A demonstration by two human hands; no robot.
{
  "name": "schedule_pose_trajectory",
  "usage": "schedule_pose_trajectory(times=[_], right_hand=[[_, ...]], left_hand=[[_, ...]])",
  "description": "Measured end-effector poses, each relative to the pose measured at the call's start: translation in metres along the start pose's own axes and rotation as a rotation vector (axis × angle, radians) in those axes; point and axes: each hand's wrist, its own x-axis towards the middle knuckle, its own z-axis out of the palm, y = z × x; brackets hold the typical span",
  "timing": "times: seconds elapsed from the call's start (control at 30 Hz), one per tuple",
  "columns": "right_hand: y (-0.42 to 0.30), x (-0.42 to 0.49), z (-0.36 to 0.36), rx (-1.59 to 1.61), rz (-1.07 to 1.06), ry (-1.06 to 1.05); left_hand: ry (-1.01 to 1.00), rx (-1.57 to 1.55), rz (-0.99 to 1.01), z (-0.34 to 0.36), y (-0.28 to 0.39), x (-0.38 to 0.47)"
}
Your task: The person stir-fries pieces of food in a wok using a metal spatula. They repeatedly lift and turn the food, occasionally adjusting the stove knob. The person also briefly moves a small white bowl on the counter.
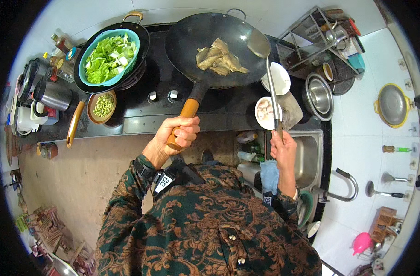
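My left hand (181, 135) is closed around the wooden handle of a large black wok (187, 31), which sits over the stove. In the wok lies a heap of browned food pieces (220, 58); what food it is I cannot tell. My right hand (283, 146) grips the dark end of a long metal wok spatula (259, 43), whose broad head rests against the wok's right inner wall, apart from the food. Beside the spatula's shaft, a white bowl of pale sliced pieces (264, 113) stands near a second white bowl (280, 78).
A turquoise basket of chopped greens (110, 57) sits in another wok at left. In front are a bowl of chopped green pieces (103, 105) and a pan handle (74, 124). Steel bowls (319, 96) stand right, a sink (305, 158) nearer, a metal rack (310, 38) behind.
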Motion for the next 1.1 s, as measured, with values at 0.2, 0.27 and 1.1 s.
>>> schedule_pose_trajectory(times=[0.2,0.27,1.1], right_hand=[[-0.012,-0.010,0.002,0.045,-0.094,0.025],[-0.018,-0.011,0.004,0.035,-0.100,0.054],[-0.024,-0.023,0.014,-0.077,-0.116,0.030]], left_hand=[[-0.163,-0.092,-0.098,-0.012,-0.014,-0.005],[-0.212,-0.102,-0.117,-0.021,-0.013,-0.005],[0.080,0.523,0.024,-0.077,0.055,-0.001]])
